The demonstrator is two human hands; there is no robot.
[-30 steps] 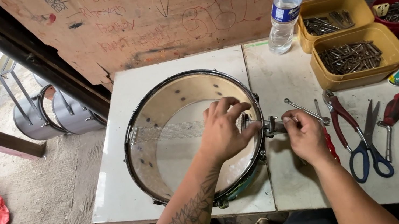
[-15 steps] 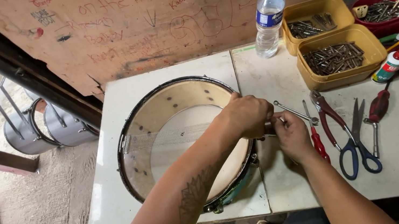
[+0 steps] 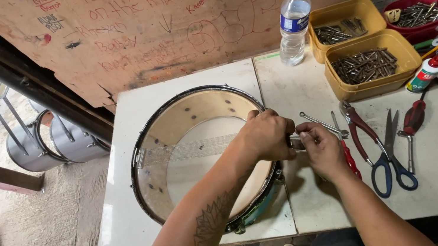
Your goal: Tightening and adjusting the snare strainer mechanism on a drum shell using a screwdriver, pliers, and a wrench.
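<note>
The drum (image 3: 201, 159) lies flat on the white desk (image 3: 127, 217), open side up, w/ thin snare wires stretched across its inner head. The left hand (image 3: 265, 134) rests over the drum's right rim, fingers curled down onto the hardware at the shell's side. The right hand (image 3: 319, 144) sits just right of it, fingers pinched on a small metal fitting (image 3: 296, 140) at the rim; both hands meet there, nearly touching. Exactly what the left fingers clamp can't be told, as the hand hides it.

Vs. half a sec ago: hands are in about the same spot on the rim, the left arm crosses the drum the same way, and the drum hasn't shifted. A sec ago the left hand lay more spread over the rim; now it's bunched tighter toward the right hand.

Right of the hands: a thin metal rod (image 3: 322, 124), red-handled pliers (image 3: 358, 122), blue-handled scissors (image 3: 391, 161), a red screwdriver (image 3: 410, 128). Far right: two yellow tubs (image 3: 367, 63) of metal parts. A water bottle (image 3: 294, 22) stands at the far edge.
</note>
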